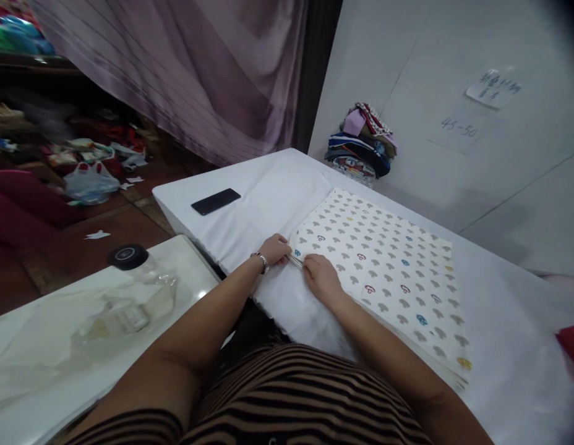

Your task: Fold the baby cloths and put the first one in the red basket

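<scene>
Left hand (274, 250) and right hand (322, 279) pinch a corner of the patterned cloth (384, 266), which extends rightward.

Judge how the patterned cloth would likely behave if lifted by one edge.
The patterned cloth looks floppy and would probably sag, lying flat in thin layers. Those layers may slip apart, since separate edges show between the left hand and right hand.
</scene>
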`<state>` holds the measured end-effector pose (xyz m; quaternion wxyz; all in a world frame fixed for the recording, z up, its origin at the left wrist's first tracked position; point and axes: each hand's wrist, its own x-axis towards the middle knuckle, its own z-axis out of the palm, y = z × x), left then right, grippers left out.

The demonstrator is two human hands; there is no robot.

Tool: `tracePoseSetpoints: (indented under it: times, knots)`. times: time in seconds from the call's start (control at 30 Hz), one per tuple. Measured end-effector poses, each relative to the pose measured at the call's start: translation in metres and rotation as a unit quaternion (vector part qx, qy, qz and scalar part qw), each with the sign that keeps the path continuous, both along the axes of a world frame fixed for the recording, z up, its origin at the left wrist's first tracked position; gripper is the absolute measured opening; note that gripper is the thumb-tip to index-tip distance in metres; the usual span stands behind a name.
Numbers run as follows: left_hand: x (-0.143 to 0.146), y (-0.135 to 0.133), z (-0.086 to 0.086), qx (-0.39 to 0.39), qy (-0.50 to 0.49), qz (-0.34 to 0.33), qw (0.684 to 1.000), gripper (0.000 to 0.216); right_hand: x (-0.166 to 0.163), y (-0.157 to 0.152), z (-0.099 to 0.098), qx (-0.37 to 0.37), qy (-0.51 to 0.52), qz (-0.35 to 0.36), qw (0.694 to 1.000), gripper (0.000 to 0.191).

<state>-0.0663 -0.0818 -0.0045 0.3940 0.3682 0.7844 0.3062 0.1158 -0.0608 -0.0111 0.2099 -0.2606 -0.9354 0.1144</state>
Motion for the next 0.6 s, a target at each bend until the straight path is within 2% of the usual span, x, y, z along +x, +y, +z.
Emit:
tracePoseSetpoints:
  times: [0.33, 0.6]
  knots:
    - [-0.0005, -0.0024, -0.0001, 0.011, -0.008, -0.005, 1.000, 0.045, -0.0048, -0.0001, -0.0083, 0.073, -0.075, -0.036, 0.994, 0.020]
    - [-0.0001, -0.0033, 0.0013, 0.018, -0.011, -0.012, 1.000, 0.042, -0.0062, -0.0012, -0.0087, 0.099, -0.089, -0.001, 0.991, 0.023]
